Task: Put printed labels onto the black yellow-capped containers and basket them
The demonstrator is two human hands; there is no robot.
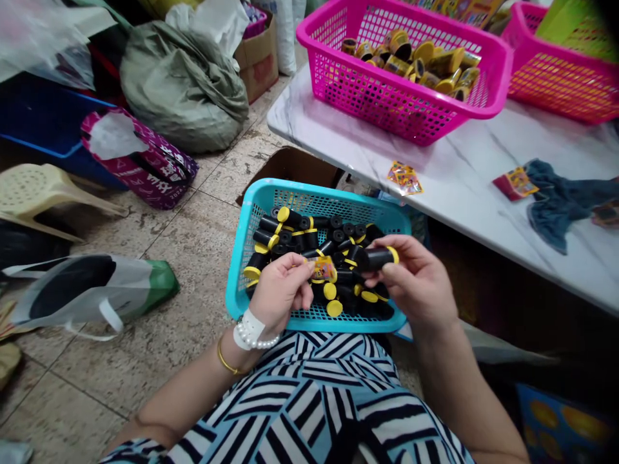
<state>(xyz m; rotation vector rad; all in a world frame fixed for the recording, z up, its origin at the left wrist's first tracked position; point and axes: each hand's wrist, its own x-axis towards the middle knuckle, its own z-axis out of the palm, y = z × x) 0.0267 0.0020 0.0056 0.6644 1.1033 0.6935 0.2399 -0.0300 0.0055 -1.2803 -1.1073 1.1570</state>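
Observation:
My left hand [285, 283] pinches a small colourful printed label [324, 269], mostly yellow and orange, by its left end. In my right hand [418, 277] is a black canister with a yellow cap [378, 259], lying sideways with its cap toward the right. Label and canister are apart, close together above a turquoise basket [236, 258]. Many similar black canisters [304, 240] with yellow caps lie jumbled in that basket, which rests against my lap.
On the marble-patterned table [338, 138] stands a pink basket [411, 103] of canisters with yellow printed wrapping. Loose labels [405, 178] lie near the table edge, beside a label stack [515, 183] and blue denim cloth [556, 200]. Bags and a plastic stool [41, 190] occupy the floor at left.

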